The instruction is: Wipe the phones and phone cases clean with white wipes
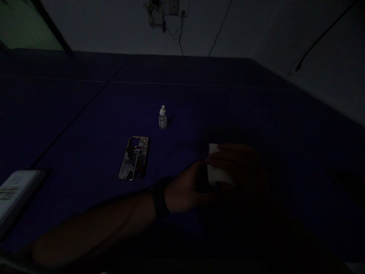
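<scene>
Left grip (185,193) clasps a dark object (202,179), right grip (241,161) pressing what seems a white cloth (217,175) against it.

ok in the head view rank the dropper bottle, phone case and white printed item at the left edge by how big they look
Largest to smallest:
1. White printed item, even cut off by the frame
2. Phone case
3. Dropper bottle
</scene>
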Motion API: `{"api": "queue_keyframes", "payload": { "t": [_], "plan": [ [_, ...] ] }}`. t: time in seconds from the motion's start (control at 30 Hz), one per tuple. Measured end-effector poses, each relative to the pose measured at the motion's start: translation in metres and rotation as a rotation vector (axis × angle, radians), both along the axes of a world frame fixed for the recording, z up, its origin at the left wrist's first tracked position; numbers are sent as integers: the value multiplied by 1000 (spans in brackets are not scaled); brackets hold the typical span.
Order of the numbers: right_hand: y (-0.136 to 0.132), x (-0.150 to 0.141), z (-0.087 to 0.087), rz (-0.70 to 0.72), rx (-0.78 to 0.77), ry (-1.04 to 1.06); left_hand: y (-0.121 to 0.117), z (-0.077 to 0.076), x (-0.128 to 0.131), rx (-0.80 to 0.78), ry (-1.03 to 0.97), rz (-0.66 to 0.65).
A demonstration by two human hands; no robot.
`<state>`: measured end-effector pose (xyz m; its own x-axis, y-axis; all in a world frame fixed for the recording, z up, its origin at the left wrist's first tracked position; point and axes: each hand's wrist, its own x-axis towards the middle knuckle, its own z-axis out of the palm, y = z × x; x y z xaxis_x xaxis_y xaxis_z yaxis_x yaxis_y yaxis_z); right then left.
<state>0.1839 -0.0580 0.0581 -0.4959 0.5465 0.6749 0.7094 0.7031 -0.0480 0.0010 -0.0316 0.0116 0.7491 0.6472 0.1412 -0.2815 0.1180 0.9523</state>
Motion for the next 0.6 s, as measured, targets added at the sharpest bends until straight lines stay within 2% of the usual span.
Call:
{"api": "queue_keyframes", "payload": {
  "t": [0.23, 0.6],
  "plan": [
    [-1, 0, 0, -30, -15, 1, 0, 0, -1, 10, 24, 26],
    [1, 1, -2, 2, 11, 18, 1, -1, -1, 35, 25, 12]
  ]
}}
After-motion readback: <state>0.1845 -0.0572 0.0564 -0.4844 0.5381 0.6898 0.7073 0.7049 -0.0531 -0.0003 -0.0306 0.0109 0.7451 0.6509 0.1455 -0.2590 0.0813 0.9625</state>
